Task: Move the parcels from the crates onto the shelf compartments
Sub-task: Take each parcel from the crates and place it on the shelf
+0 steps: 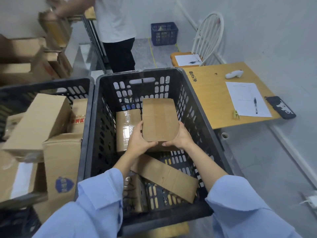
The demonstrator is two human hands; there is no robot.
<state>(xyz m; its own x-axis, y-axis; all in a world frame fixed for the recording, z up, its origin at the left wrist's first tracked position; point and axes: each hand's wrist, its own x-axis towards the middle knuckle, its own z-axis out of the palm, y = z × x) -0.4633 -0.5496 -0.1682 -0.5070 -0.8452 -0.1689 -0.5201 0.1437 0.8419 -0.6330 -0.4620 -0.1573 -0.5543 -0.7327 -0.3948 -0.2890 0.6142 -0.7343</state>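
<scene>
While both hands, left hand (139,143) & right hand (180,138), clasp the parcel (159,119) by its near corners, prob to lift it clear of the crate (96,107) w/o tipping.

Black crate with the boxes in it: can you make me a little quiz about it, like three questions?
1. True or false: the plain cardboard parcel in the black crate is gripped by one hand only.
2. What lies in the crate just left of that parcel? A. shiny taped parcel B. phone C. chair
3. Fill in: on the sheet of paper on the wooden desk lies a ___.

Key
1. False: the left hand and right hand both grip it.
2. A
3. pen
</scene>
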